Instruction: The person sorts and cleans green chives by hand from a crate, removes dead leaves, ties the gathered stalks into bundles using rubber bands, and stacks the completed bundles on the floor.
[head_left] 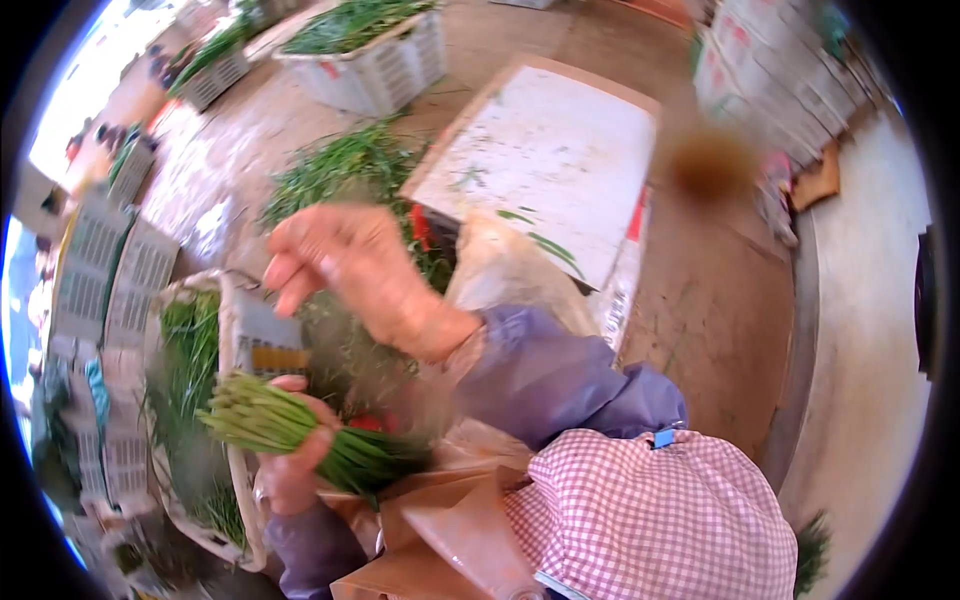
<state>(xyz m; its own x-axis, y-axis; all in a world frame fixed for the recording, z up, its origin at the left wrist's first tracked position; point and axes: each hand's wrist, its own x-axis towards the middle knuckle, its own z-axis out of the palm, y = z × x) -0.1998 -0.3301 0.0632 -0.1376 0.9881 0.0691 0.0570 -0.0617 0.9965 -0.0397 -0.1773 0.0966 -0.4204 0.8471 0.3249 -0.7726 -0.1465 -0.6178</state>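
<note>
My left hand (pixel 298 462) is wrapped round a bunch of chives (pixel 290 420), its pale cut ends pointing left and its dark green leaves trailing right. Above and a little right of the bunch, my right hand (pixel 350 270) is raised, apart from it. Its fingers are curled in with the thumb against them; whether anything small is pinched there is too blurred to make out. A brown apron (pixel 425 560) lies over my lap below the bunch. Beyond my right hand, a heap of loose greens (pixel 335 170) lies on the floor.
Left of my hands stands a white crate (pixel 255 505) of long greens. A white-topped board (pixel 560 150) with leaf scraps lies ahead. Another crate (pixel 375 85) of greens stands further back. Stacked crates (pixel 90 270) rise at far left, more boxes (pixel 775 75) at back right.
</note>
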